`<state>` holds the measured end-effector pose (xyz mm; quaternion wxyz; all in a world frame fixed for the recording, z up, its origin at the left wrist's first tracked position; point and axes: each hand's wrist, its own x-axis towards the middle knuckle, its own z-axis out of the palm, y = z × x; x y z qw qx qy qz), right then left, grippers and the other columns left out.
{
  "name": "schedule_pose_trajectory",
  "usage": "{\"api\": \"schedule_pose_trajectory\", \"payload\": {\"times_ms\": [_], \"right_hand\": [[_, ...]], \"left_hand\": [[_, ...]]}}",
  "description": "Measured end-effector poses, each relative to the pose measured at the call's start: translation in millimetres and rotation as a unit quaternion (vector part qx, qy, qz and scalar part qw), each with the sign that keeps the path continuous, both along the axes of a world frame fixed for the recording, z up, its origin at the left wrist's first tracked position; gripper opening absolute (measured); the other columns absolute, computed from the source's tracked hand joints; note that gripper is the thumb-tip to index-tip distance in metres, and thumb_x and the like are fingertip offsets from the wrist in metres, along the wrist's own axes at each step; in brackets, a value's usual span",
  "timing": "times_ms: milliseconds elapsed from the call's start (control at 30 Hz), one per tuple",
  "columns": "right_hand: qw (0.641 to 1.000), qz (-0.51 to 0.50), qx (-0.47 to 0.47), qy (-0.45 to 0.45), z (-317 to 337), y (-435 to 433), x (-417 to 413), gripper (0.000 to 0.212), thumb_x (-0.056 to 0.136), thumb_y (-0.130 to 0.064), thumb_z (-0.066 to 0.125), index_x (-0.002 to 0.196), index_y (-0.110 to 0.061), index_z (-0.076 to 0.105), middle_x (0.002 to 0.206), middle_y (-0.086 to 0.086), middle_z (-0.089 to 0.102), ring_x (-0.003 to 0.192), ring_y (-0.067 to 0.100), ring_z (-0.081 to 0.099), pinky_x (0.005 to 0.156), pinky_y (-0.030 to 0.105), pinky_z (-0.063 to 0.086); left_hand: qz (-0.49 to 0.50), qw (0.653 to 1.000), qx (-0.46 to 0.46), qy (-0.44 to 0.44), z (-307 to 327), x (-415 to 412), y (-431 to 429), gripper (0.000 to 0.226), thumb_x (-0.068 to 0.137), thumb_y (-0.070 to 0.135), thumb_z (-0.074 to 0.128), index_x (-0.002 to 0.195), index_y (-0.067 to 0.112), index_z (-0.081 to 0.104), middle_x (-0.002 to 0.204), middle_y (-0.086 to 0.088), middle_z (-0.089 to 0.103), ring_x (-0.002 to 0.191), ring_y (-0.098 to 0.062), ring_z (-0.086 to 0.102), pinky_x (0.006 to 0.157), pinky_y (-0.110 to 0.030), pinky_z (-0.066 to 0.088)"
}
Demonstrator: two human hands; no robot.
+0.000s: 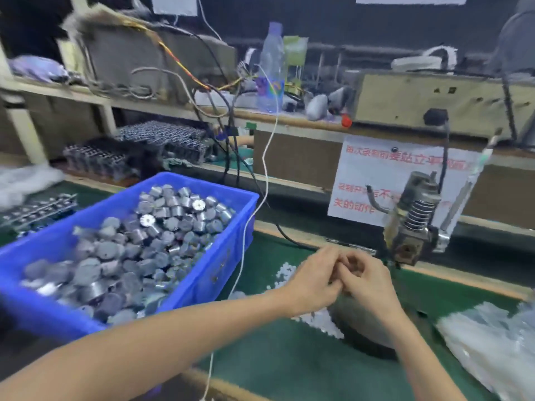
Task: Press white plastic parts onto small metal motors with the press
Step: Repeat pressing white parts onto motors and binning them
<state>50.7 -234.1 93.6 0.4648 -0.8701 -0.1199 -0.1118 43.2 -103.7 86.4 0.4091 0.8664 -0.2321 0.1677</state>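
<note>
- Head view is showing the small metal motors (162, 227) lying heaped in a blue bin (228, 256) at the left of the green mat (289, 357); motion blur is smearing many of them.
- The white plastic parts (321, 319) are lying loose on the mat in a scatter, just beside and under the wrists, between the bin and the press.
- The left hand (315, 280) and the right hand (367, 285) are meeting fingertip to fingertip over the mat, in front of the press.
- Both hands are curling their fingers inward toward each other; blur and the fingers themselves are hiding whatever may be pinched there, so a grasp cannot be told for either hand.
- The press (414, 221) is standing upright at the far edge of the mat, just beyond the right hand, with a coiled spring showing on its column.
- A dark round object (362, 334) is sitting on the mat under the right forearm.
- A white cable (262, 204) is hanging down past the bin's right wall.
- A crumpled clear plastic bag (492, 345) is lying at the right edge of the mat.
- A paper sign (373, 172) with red characters is hanging behind the press.
- A water bottle (270, 68) is standing on the shelf above.
</note>
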Motion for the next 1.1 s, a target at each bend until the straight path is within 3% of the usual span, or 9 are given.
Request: {"api": "schedule_pose_trajectory", "payload": {"times_ms": [67, 233, 367, 467, 533, 600, 733, 900, 1100], "right_hand": [[0.999, 0.046, -0.01, -0.022, 9, 39, 14, 0.017, 0.08, -0.013, 0.066, 0.072, -0.028, 0.063, 0.07, -0.012, 0.064, 0.066, -0.004, 0.057, 0.061, 0.007, 0.039], [0.988, 0.125, -0.077, -0.057, 29, 133, 41, 0.02, 0.078, -0.015, 0.067, 0.062, -0.02, 0.055, 0.054, -0.013, 0.052, 0.053, 0.001, 0.049, 0.055, 0.007, 0.036], [0.978, 0.172, -0.105, -0.055, 36, 194, 58, 0.021, 0.079, -0.023, 0.064, 0.064, -0.023, 0.05, 0.063, -0.008, 0.056, 0.068, 0.018, 0.054, 0.064, 0.028, 0.041], [0.962, 0.215, -0.162, -0.049, 36, 229, 69, 0.016, 0.082, -0.022, 0.058, 0.07, -0.022, 0.049, 0.073, -0.002, 0.059, 0.078, 0.025, 0.055, 0.068, 0.033, 0.043], [0.95, 0.236, -0.201, -0.032, 34, 246, 78, 0.003, 0.082, -0.019, 0.053, 0.08, -0.021, 0.055, 0.082, 0.001, 0.061, 0.087, 0.028, 0.056, 0.074, 0.037, 0.047], [0.941, 0.234, -0.243, -0.014, 28, 258, 90, 0.013, 0.082, -0.016, 0.051, 0.092, -0.017, 0.059, 0.093, 0.005, 0.063, 0.093, 0.029, 0.056, 0.075, 0.037, 0.046], [0.896, 0.21, -0.39, -0.021, 23, 272, 113, 0.022, 0.085, -0.018, 0.052, 0.107, -0.012, 0.054, 0.11, 0.01, 0.056, 0.101, 0.032, 0.054, 0.074, 0.035, 0.041], [0.848, 0.208, -0.483, -0.07, 23, 281, 124, 0.008, 0.087, -0.015, 0.052, 0.094, -0.015, 0.05, 0.102, 0.011, 0.052, 0.09, 0.029, 0.05, 0.07, 0.033, 0.035], [0.755, 0.207, -0.598, -0.173, 17, 298, 119, 0.032, 0.093, -0.011, 0.049, 0.125, -0.014, 0.054, 0.13, 0.007, 0.052, 0.119, 0.026, 0.053, 0.086, 0.035, 0.043]], "left_hand": [[0.033, 0.999, 0.008, -0.008, 8, 6, 38, 0.021, 0.078, -0.002, 0.055, 0.098, 0.0, 0.056, 0.1, -0.015, 0.06, 0.092, -0.026, 0.054, 0.079, -0.029, 0.041], [0.118, 0.992, 0.034, -0.017, 24, 10, 131, 0.019, 0.077, -0.002, 0.056, 0.095, 0.001, 0.058, 0.096, -0.014, 0.061, 0.087, -0.024, 0.055, 0.077, -0.028, 0.041], [0.175, 0.984, 0.026, -0.022, 29, 12, 187, 0.016, 0.075, -0.003, 0.059, 0.091, 0.001, 0.057, 0.085, -0.011, 0.06, 0.07, -0.016, 0.05, 0.066, -0.029, 0.04], [0.213, 0.977, 0.035, -0.004, 21, 18, 220, 0.018, 0.075, -0.002, 0.059, 0.092, 0.005, 0.057, 0.085, 0.001, 0.056, 0.064, 0.0, 0.045, 0.061, -0.015, 0.034], [0.243, 0.969, 0.034, 0.016, 13, 23, 238, 0.018, 0.078, 0.002, 0.058, 0.095, 0.008, 0.056, 0.085, 0.005, 0.054, 0.069, -0.005, 0.047, 0.062, -0.015, 0.032], [0.269, 0.962, 0.041, 0.037, 4, 30, 255, 0.019, 0.08, 0.004, 0.058, 0.098, 0.01, 0.055, 0.085, 0.004, 0.053, 0.072, -0.011, 0.046, 0.062, -0.016, 0.03], [0.307, 0.947, 0.022, 0.09, -16, 41, 277, 0.024, 0.08, 0.006, 0.06, 0.103, 0.01, 0.053, 0.097, 0.0, 0.057, 0.067, 0.001, 0.045, 0.06, -0.006, 0.034], [0.308, 0.941, 0.037, 0.138, -32, 46, 284, 0.028, 0.084, 0.011, 0.062, 0.11, 0.01, 0.053, 0.104, -0.001, 0.055, 0.072, 0.0, 0.046, 0.061, -0.003, 0.037], [0.311, 0.937, 0.07, 0.145, -31, 45, 277, 0.027, 0.084, 0.008, 0.056, 0.111, 0.006, 0.052, 0.111, -0.009, 0.055, 0.089, -0.018, 0.053, 0.079, -0.03, 0.046]]}}
